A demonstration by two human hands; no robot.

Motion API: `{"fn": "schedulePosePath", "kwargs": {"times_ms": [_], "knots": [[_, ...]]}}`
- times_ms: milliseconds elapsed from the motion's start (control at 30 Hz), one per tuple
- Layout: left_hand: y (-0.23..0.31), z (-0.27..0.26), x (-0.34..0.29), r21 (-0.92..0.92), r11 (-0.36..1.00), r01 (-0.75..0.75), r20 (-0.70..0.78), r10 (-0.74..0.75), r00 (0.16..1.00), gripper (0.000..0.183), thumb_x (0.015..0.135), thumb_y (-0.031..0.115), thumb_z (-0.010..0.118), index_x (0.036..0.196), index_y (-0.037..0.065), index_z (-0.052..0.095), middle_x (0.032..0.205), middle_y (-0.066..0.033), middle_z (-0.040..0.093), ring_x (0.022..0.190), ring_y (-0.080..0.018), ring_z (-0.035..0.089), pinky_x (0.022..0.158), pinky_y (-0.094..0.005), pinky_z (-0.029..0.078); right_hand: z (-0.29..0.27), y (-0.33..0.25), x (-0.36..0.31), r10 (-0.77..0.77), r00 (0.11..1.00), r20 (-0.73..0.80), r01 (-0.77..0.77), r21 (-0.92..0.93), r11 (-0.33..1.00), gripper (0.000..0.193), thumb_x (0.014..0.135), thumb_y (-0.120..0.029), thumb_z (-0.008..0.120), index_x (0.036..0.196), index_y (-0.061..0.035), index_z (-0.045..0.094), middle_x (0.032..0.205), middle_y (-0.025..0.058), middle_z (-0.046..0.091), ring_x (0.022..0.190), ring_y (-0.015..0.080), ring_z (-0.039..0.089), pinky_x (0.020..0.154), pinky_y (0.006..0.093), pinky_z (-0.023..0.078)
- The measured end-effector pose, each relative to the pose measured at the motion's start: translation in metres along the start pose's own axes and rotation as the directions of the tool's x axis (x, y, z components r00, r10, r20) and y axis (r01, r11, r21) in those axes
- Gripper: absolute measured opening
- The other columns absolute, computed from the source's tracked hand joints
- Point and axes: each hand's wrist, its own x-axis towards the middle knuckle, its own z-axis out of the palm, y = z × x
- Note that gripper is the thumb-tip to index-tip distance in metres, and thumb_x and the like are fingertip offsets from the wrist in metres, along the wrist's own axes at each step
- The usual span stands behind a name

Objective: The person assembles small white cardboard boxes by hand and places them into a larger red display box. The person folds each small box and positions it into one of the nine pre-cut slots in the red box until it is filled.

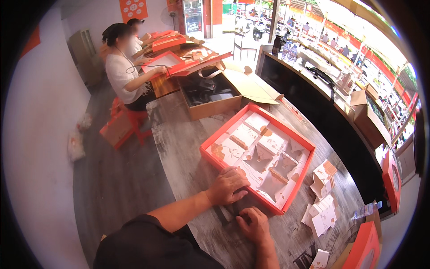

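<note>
A shallow red gift box (299, 184) lies open on the table before me. White printed card inserts (271, 144) divide its inside into compartments. My left hand (227, 186) is closed over the box's near rim, with its fingers on the edge and the thumb outside. My right hand (254, 225) hovers or rests just nearer to me than the box. Its fingers are loosely curled and apart, and nothing shows in them. Folded white card inserts (321, 215) lie on the table to the right of the box.
Beyond the red box stands a brown carton (215, 110) with dark contents. Two people work at the far table with red boxes (169, 42). A plastic bottle (367, 210) and red lids (365, 246) are at the right. A long dark counter (309, 89) runs along the right side.
</note>
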Motion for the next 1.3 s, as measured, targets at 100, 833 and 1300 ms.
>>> {"fn": "schedulePosePath", "kwargs": {"times_ms": [100,833,1300], "knots": [[-0.001,0.004,0.004,-0.046,0.999,-0.007,0.036,0.008,0.999,0.023,0.084,0.023,0.075,0.102,0.010,0.069,0.104,-0.0122,0.069,0.104,-0.0335,0.065,0.103,-0.0481,0.045,-0.001,0.012,-0.005,-0.020,0.999,0.026,0.021,-0.032,0.999,0.017,0.084,-0.012,0.077,0.096,-0.0063,0.068,0.089,0.0114,0.067,0.077,0.0301,0.067,0.069,0.0383,0.055],[0.116,0.042,0.111,-0.345,0.916,-0.202,0.369,0.331,0.869,0.013,0.078,0.004,0.073,0.085,0.006,0.062,0.114,-0.0135,0.067,0.105,-0.0363,0.062,0.097,-0.0467,0.048,0.035,0.036,-0.005,-0.038,0.979,-0.199,0.061,0.109,0.992,0.034,0.087,-0.026,0.072,0.114,-0.0072,0.065,0.117,0.0143,0.067,0.107,0.0369,0.064,0.092,0.0506,0.051],[0.082,0.206,0.215,-0.096,0.993,0.071,0.670,0.012,0.742,0.067,0.090,0.032,0.076,0.142,-0.002,0.052,0.136,-0.0284,0.059,0.129,-0.0389,0.057,0.109,-0.0418,0.045,0.000,0.021,-0.008,0.067,0.997,0.049,-0.071,0.099,0.993,0.019,0.091,-0.025,0.068,0.101,-0.0096,0.062,0.102,0.0099,0.065,0.097,0.0335,0.067,0.081,0.0483,0.055]]}}
